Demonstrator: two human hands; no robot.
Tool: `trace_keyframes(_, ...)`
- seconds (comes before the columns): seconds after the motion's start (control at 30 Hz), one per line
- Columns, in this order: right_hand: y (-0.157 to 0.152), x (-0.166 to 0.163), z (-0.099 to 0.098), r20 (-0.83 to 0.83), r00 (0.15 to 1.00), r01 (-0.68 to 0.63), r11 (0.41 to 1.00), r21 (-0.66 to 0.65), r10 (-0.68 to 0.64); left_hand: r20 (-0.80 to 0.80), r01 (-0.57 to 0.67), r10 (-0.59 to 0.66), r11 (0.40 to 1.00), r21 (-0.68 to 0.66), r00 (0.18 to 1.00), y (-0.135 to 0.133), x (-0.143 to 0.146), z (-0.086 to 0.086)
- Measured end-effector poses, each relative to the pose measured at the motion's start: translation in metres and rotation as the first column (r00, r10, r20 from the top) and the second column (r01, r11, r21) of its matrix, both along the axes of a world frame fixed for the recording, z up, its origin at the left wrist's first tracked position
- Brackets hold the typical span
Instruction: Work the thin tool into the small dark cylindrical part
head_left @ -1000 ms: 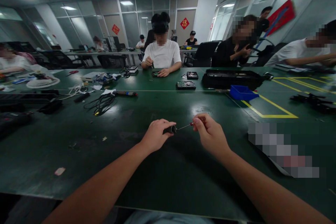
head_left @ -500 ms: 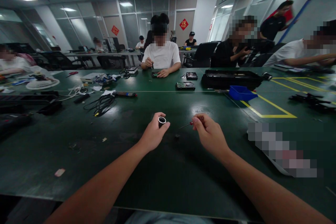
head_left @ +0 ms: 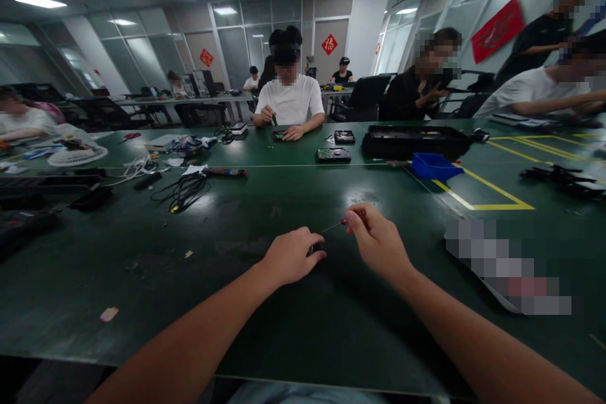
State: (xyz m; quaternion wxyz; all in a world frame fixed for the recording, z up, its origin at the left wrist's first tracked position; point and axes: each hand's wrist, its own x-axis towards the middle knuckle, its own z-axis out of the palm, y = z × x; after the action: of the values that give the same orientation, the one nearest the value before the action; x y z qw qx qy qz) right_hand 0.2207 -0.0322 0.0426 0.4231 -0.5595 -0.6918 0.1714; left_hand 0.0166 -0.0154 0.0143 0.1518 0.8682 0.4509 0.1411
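Both of my hands are over the green table [head_left: 293, 328], close together near its middle. My right hand [head_left: 376, 241] is closed in a pinch on a small screwdriver [head_left: 337, 225] with a red handle, whose thin shaft points left and down. My left hand [head_left: 291, 256] is curled with its fingertips pressed on a small dark part [head_left: 315, 247] that lies on the table right under the screwdriver's tip. Most of that part is hidden by my fingers.
A blue bin [head_left: 433, 166] and a long black case [head_left: 414, 141] sit at the back right beside yellow floor-tape lines. Two hard drives [head_left: 334, 154] lie further back. Black cables [head_left: 182, 190] lie to the left. Other people sit across and beside the table.
My left hand, which held a small cylindrical part up off the table, has dropped down and to the right, onto the table by the screwdriver tip. My right hand has barely moved.
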Motion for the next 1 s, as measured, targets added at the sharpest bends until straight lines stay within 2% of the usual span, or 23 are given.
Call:
trace_keyframes(0.13,-0.001,-0.001,0.002,0.004,1.0,-0.005,1.0,-0.017,0.005,-0.034,-0.038,0.037,0.999,-0.024,0.999,0.001,0.002,-0.001)
trace_keyframes(0.3,-0.001,-0.002,0.003,-0.006,1.0,-0.013,1.0,-0.022,0.013,0.0,-0.062,0.062,0.997,-0.054,0.998,0.004,0.002,-0.002)
trace_keyframes(0.43,0.0,-0.002,0.002,0.001,1.0,-0.008,0.999,-0.035,0.008,0.102,-0.069,0.078,0.994,-0.086,0.992,0.006,-0.002,0.0)
trace_keyframes(0.57,0.001,-0.002,0.002,0.003,1.0,-0.006,1.0,-0.026,0.006,0.289,-0.079,0.117,0.987,-0.14,0.95,0.009,-0.008,0.008)
trace_keyframes(0.73,0.001,-0.001,0.001,-0.009,1.0,-0.008,1.0,-0.028,0.008,0.518,-0.13,0.245,0.96,-0.248,0.82,0.015,-0.019,0.018)
trace_keyframes(0.87,0.002,0.0,-0.001,-0.014,1.0,-0.016,0.999,-0.039,0.015,0.677,-0.112,0.428,0.882,-0.459,0.598,0.021,-0.036,0.028)
trace_keyframes(1.0,0.001,-0.001,-0.002,-0.029,0.999,-0.028,0.998,-0.051,0.026,0.747,-0.115,0.514,0.848,-0.518,0.423,0.027,-0.058,0.043)
